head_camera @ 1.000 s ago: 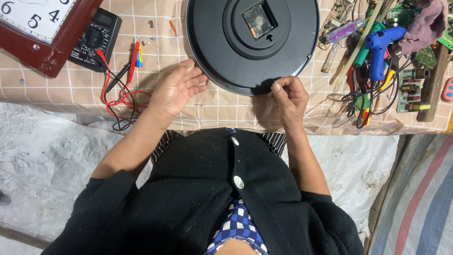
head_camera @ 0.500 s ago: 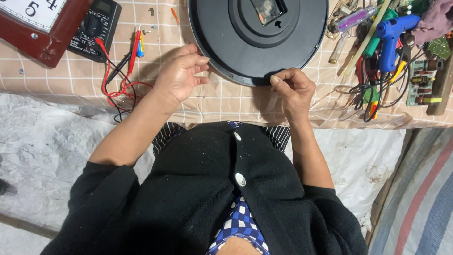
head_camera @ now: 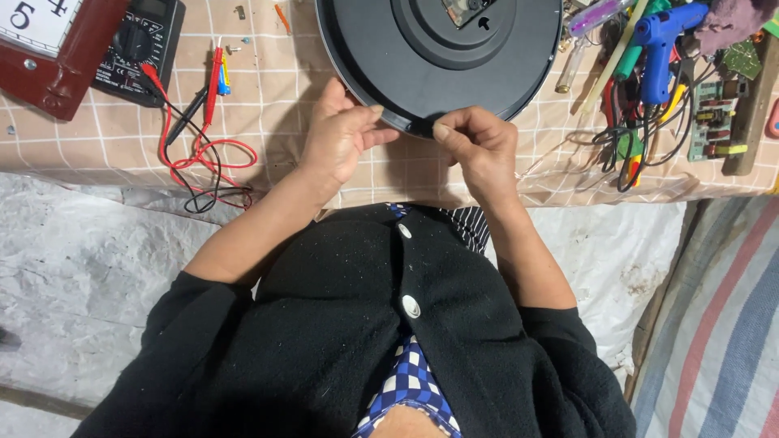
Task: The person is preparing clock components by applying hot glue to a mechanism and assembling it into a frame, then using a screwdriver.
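Observation:
A large round black clock back (head_camera: pixel 438 57) lies face down on the checked tablecloth (head_camera: pixel 276 89), its mechanism at the top edge of the view. My left hand (head_camera: pixel 341 134) rests at the disc's near rim, fingers curled and thumb touching the edge. My right hand (head_camera: pixel 479 146) pinches the rim just to the right of it. The two hands are a few centimetres apart at the nearest point of the rim.
A black multimeter (head_camera: pixel 138 45) with red and black leads (head_camera: pixel 203 154) lies at the left, beside a red-framed square clock (head_camera: pixel 49 40). A blue glue gun (head_camera: pixel 661 40), circuit boards (head_camera: pixel 714 113) and tangled wires (head_camera: pixel 633 130) crowd the right. Striped cloth (head_camera: pixel 722 324) lies below right.
My left hand has moved right from the tablecloth onto the disc's rim, and both hands have come together at its near edge. The view has shifted so the disc sits higher.

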